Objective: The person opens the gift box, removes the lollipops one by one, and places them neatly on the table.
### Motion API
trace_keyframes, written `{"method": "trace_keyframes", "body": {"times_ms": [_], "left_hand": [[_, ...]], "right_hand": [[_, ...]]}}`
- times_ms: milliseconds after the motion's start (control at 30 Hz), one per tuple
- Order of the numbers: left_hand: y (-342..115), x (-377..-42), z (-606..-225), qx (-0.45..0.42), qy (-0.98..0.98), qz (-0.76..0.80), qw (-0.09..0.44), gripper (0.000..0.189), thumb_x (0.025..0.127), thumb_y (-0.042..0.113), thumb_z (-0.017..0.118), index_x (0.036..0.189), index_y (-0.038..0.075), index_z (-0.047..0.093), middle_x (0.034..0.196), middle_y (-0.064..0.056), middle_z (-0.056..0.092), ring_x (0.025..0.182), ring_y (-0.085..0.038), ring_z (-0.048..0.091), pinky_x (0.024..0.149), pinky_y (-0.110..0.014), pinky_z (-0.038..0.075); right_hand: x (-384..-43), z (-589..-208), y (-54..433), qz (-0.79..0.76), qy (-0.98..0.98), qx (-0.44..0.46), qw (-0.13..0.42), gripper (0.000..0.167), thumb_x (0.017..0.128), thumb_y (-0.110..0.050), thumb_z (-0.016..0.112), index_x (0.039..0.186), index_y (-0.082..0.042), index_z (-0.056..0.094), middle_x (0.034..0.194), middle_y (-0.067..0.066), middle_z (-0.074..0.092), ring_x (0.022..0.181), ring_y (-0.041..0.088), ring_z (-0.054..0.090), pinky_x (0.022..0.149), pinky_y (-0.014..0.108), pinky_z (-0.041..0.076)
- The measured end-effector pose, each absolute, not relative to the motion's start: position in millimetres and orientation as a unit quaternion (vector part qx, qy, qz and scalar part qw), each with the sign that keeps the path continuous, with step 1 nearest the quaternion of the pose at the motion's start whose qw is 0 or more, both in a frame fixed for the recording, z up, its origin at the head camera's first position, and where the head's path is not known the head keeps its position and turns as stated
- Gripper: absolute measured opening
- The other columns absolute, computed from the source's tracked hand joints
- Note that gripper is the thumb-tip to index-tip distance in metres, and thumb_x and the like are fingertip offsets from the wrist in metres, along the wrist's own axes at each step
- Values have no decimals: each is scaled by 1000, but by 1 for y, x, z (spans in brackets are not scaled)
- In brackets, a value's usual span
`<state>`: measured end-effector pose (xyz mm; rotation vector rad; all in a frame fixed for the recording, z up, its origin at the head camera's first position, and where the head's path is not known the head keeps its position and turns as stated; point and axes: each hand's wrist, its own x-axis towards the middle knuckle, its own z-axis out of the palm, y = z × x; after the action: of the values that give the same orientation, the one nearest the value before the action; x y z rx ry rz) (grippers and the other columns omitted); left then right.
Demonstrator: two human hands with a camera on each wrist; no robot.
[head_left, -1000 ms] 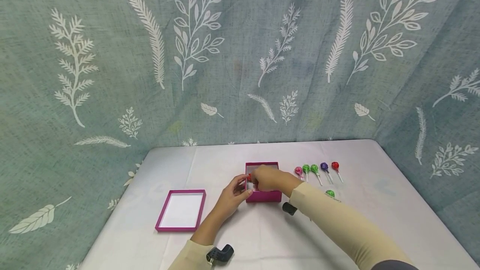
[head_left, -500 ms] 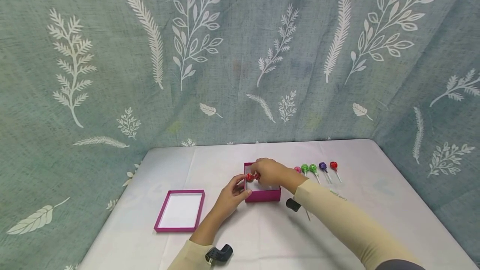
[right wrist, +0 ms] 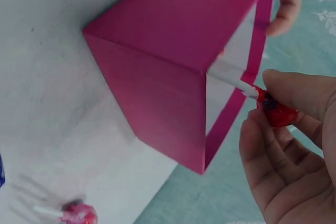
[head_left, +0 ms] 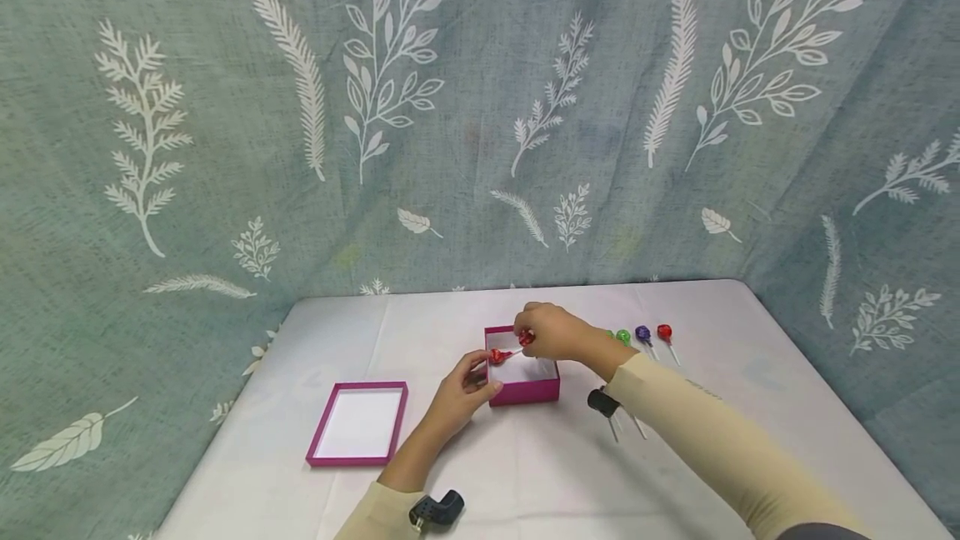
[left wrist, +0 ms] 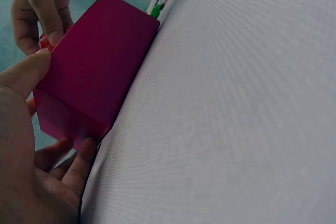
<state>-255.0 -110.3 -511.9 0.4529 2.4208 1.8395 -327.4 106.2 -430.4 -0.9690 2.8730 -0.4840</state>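
Note:
A magenta open-topped box [head_left: 525, 392] with a white inside stands on the table. My left hand [head_left: 457, 394] holds its left side, thumb at the front rim and fingers at the side wall. Over the box, my right hand [head_left: 553, 332] pinches a red lollipop [right wrist: 275, 111] by its wrapped candy head between thumb and fingers. In the right wrist view its white stick points down over the box opening. A second red lollipop [head_left: 498, 356] shows at the left inside the box, near my left fingertips. The box floor is partly hidden.
Green [head_left: 623, 337], purple [head_left: 642, 333] and red lollipops [head_left: 664, 331] lie to the right, some behind the right arm. Two lollipop sticks [head_left: 614, 430] poke out below that arm. A shallow magenta-rimmed lid [head_left: 357, 462] lies left. A patterned cloth [head_left: 465, 123] hangs behind the table.
My right hand has risen from inside the box and shifted slightly right, and the red lollipop in its fingers has come into view. The left hand has stayed on the box.

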Motion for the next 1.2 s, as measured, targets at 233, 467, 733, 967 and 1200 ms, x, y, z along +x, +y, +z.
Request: {"method": "trace_keyframes", "body": {"times_ms": [233,467,733,967,1200], "left_hand": [[-100,-257,-515,166,783,597,52,61,89,23,74,141,8,46,144,-23,44,125,-40,49,100,-44,47],[-103,-255,-514,163,780,602,42,59,88,20,74,140,7,47,143,-25,44,124,-42,50,100,-45,47],[-109,-264,-528,157,786,597,36,62,88,22,74,141,8,46,144,-24,43,124,-40,50,98,-43,48],[-116,-275,-547,151,790,593,27,64,87,31,75,142,15,46,145,-15,45,127,-34,49,100,-41,46],[-119,-274,-545,153,794,587,18,65,86,35,75,141,16,47,143,-15,47,125,-34,51,99,-40,48]], "right_hand": [[-318,-425,135,-181,942,-280,40,24,80,-17,80,102,-15,71,91,-8,58,80,8,55,73,26,52],[-312,-421,158,-228,928,-293,33,23,82,-13,78,103,-11,70,91,-6,59,79,9,59,71,26,53],[-305,-428,184,-249,931,-262,46,22,82,-14,79,101,-11,69,88,-6,59,77,8,59,67,26,53],[-294,-433,199,-258,937,-229,55,22,82,-14,79,101,-12,70,88,-4,60,76,13,57,69,28,56],[-287,-437,215,-281,934,-215,51,25,82,-12,78,106,-10,71,94,-4,63,80,14,58,71,30,56]]}}
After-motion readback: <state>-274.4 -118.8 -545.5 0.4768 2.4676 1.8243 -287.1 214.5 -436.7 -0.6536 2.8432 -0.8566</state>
